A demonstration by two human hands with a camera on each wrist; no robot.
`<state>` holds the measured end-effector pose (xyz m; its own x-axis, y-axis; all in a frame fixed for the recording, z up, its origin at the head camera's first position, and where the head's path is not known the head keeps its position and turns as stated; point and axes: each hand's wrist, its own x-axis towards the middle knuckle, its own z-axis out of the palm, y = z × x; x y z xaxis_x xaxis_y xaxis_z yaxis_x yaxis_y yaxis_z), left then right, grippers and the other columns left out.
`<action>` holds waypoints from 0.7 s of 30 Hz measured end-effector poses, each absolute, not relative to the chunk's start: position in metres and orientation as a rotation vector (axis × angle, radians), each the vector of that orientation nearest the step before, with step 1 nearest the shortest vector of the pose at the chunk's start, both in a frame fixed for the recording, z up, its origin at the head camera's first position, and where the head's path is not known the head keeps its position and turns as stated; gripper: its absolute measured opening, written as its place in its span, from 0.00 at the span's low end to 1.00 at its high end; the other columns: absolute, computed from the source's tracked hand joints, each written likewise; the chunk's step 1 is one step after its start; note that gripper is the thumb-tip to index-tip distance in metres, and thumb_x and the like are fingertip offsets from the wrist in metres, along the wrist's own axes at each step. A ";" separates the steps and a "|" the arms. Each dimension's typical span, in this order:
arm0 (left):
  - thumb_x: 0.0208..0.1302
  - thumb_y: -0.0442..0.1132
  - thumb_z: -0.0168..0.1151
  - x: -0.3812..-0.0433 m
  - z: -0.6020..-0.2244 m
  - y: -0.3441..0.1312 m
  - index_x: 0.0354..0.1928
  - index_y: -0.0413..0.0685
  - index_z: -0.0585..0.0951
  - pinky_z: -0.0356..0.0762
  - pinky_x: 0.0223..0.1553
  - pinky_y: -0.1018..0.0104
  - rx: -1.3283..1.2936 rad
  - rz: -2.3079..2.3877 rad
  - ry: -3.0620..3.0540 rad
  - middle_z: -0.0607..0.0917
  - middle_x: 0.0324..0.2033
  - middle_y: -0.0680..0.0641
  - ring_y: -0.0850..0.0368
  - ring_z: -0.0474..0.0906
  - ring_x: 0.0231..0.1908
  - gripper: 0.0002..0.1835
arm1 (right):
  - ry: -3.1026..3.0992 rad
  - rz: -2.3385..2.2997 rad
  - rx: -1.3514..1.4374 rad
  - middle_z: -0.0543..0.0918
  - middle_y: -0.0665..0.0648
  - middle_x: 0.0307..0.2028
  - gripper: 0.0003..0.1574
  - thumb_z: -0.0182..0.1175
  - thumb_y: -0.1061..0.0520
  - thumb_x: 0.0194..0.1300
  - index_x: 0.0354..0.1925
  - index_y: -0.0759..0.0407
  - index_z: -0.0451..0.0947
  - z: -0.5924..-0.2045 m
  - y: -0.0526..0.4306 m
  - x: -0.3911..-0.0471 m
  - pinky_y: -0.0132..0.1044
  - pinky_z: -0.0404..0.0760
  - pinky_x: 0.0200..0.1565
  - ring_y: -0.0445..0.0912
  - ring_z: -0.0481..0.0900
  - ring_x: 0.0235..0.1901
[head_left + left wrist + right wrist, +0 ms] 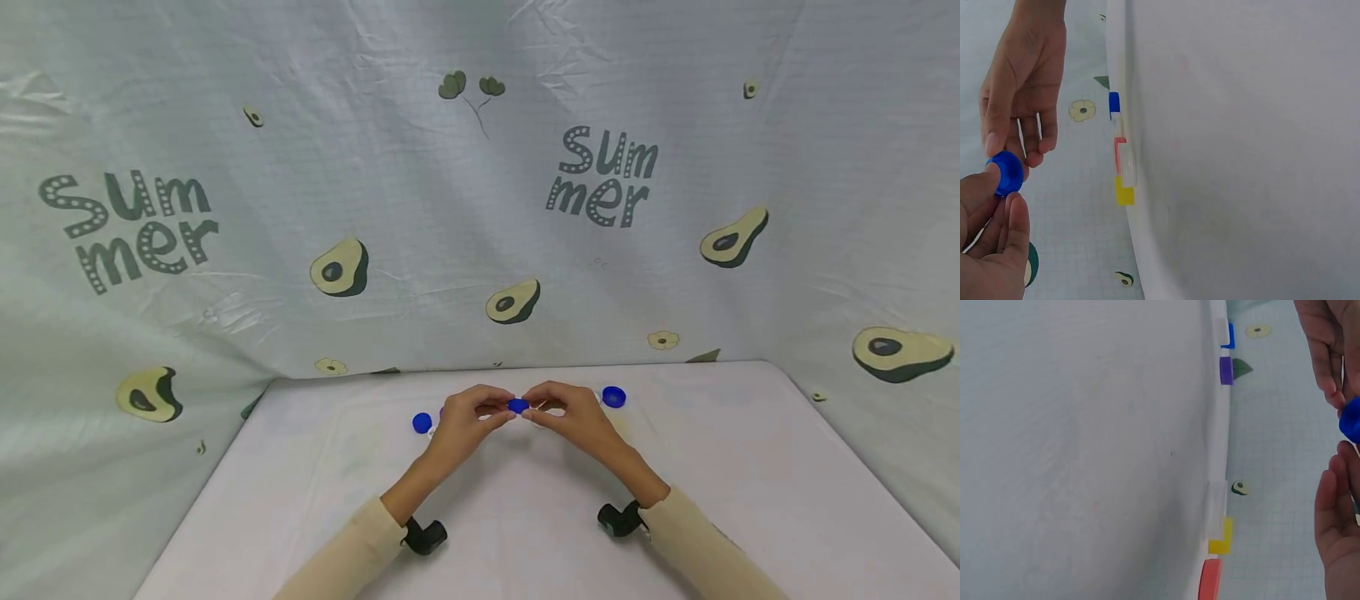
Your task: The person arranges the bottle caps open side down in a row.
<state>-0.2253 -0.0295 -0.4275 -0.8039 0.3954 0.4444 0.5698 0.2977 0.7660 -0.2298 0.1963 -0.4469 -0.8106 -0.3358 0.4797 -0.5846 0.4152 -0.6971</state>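
A small round blue cup-shaped piece (517, 406) is held above the table between both hands. Its hollow side shows in the left wrist view (1010, 174); whether it is a lid or moulded material I cannot tell. My left hand (465, 425) pinches it from the left with thumb and fingers. From the right, my right hand (573, 417) pinches its other side. In the right wrist view the blue piece (1350, 422) is cut off by the frame's edge.
On the white table (510, 542), a blue disc (422, 423) lies left of the hands and a blue lid (613, 397) lies right. Purple (1227, 370), yellow (1221, 537) and red pieces (1210, 580) sit along the far edge. A printed sheet (420, 208) hangs behind.
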 end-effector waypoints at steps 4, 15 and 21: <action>0.65 0.34 0.70 -0.225 -0.427 -0.022 0.50 0.41 0.85 0.84 0.47 0.71 -0.846 -1.595 -2.388 0.88 0.43 0.47 0.57 0.86 0.43 0.13 | -2.310 1.432 0.825 0.87 0.49 0.45 0.12 0.70 0.57 0.66 0.48 0.53 0.85 -0.447 0.200 -0.226 0.33 0.84 0.50 0.42 0.86 0.44; 0.71 0.36 0.64 -0.224 -0.422 0.000 0.54 0.36 0.77 0.85 0.47 0.67 -0.755 -1.874 -2.286 0.86 0.44 0.40 0.48 0.86 0.44 0.14 | -2.189 1.363 0.785 0.89 0.54 0.45 0.14 0.67 0.66 0.66 0.49 0.58 0.85 -0.438 0.207 -0.220 0.29 0.85 0.44 0.44 0.87 0.43; 0.72 0.29 0.61 -0.226 -0.424 0.010 0.53 0.35 0.76 0.85 0.46 0.66 -0.761 -2.005 -2.165 0.83 0.45 0.35 0.40 0.87 0.45 0.11 | -2.202 1.398 0.764 0.88 0.54 0.48 0.14 0.64 0.64 0.69 0.52 0.56 0.85 -0.437 0.213 -0.222 0.29 0.84 0.47 0.44 0.88 0.46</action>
